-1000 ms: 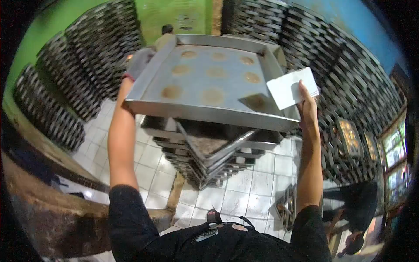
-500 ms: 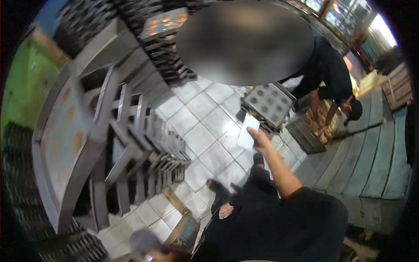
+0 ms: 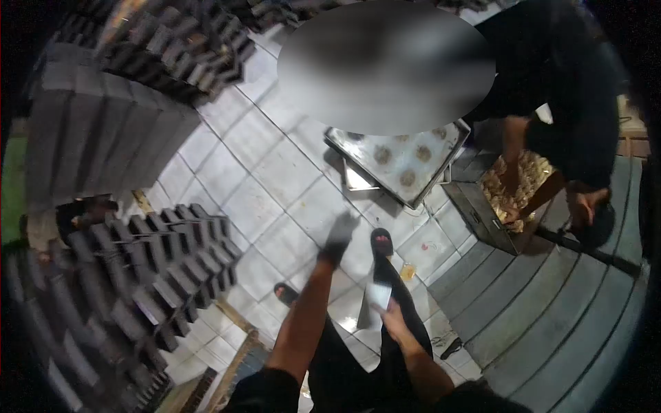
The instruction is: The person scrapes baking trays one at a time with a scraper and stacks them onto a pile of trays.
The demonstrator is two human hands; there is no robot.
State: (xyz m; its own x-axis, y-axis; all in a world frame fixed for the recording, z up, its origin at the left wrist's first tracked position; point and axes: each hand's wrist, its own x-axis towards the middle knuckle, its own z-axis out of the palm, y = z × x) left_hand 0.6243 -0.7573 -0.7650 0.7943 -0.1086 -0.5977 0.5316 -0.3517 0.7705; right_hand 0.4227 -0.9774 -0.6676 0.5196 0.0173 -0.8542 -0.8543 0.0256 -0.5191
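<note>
Head view: on the near side of the marked tray, well apart from it, holding a white card in the bare right hand, fingers closed on the card's near end. Closer to the marked tray, yet apart from it, extending the gloved left hand, fingers loosely stretched as far as the blur shows, with nothing visible in the grasp. Beneath the marked tray, partly jutting out: a pale-rimmed lower tray. On the marked tray's visible part, only round brownish marks; at its far end, a blurred patch, so impossible to tell what lies there. Just right of the marked tray, a metal box of golden-brown pieces, with a co-worker's hands among them. Left of the marked tray and nearer, well apart, a tall stack of trays; right of it and nearer, a long grey ribbed surface. Judged from this layout, done: card in hand, trays piled up, marked tray set on its low pile. By the same judgement, not finished: card not laid down, left hand apparently free, box contents being handled. As for how much remains, cannot tell.
</note>
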